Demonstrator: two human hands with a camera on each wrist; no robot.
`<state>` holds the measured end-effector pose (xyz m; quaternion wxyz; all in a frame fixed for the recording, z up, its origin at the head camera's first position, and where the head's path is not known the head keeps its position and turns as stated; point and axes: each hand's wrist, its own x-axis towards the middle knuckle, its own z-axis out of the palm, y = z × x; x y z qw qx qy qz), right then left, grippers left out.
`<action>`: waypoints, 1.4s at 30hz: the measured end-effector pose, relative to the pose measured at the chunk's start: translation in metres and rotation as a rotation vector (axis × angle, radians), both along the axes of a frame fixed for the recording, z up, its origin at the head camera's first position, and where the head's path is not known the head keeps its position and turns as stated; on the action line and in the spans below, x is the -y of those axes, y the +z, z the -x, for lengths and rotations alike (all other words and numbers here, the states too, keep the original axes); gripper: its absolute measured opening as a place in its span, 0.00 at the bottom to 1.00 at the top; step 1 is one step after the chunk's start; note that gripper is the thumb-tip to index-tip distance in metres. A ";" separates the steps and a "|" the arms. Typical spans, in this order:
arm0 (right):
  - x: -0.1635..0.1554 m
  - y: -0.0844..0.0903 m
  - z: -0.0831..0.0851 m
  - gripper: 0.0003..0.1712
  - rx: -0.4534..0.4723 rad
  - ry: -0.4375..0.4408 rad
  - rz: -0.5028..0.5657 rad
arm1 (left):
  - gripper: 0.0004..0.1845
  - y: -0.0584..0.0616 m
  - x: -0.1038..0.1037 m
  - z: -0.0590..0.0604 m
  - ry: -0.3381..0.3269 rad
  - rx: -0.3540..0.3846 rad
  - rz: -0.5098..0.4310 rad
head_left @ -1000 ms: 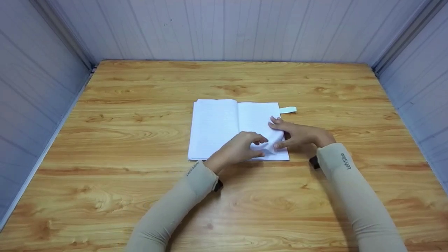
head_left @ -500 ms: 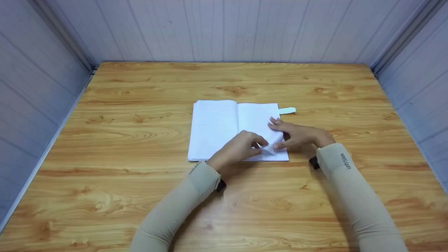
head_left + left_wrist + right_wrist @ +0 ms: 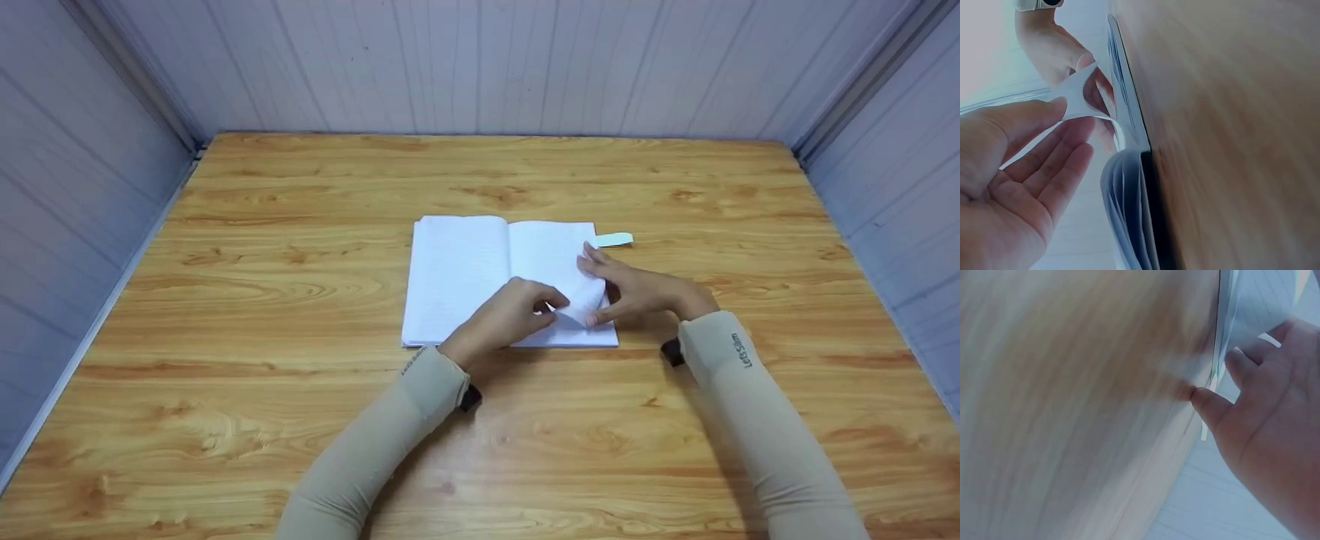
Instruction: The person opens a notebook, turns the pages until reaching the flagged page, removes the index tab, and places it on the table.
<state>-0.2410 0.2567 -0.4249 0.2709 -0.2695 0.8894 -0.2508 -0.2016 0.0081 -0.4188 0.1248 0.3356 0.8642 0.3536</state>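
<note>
An open notebook [image 3: 457,277] with lined white pages lies mid-table in the head view. My left hand [image 3: 510,311] pinches the near corner of a right-hand page [image 3: 583,301], which is lifted and curled. In the left wrist view, the thumb [image 3: 1058,108] presses that page [image 3: 1079,93] against fingers behind it. My right hand [image 3: 637,289] is at the notebook's right side, fingers spread over the page edge and thumb near the raised corner. In the right wrist view, the right hand [image 3: 1275,416] reaches along the page edges, partly hiding them.
A pale tab [image 3: 615,239] sticks out from the notebook's upper right side. Underneath is a wood-grain table [image 3: 300,420]. Panelled walls [image 3: 480,67] stand along its back and both sides.
My left thumb and forefinger have come together on the page corner and drawn slightly left, curling it more. My right forefinger has shifted a little up the page edge.
</note>
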 end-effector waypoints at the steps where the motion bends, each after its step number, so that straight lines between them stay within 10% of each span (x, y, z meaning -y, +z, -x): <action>1: 0.000 -0.001 0.000 0.63 -0.008 -0.013 0.007 | 0.13 0.000 0.001 0.000 0.003 -0.003 -0.009; 12: -0.002 -0.004 0.002 0.75 0.004 -0.168 0.083 | 0.16 0.000 0.005 0.000 0.017 -0.040 -0.171; 25: -0.002 -0.002 0.001 0.74 0.000 -0.227 0.112 | 0.20 0.006 0.017 0.002 0.189 -0.068 -0.275; 42: -0.002 -0.003 -0.001 0.65 0.019 -0.036 0.012 | 0.15 0.020 0.049 0.010 0.324 -0.146 -0.486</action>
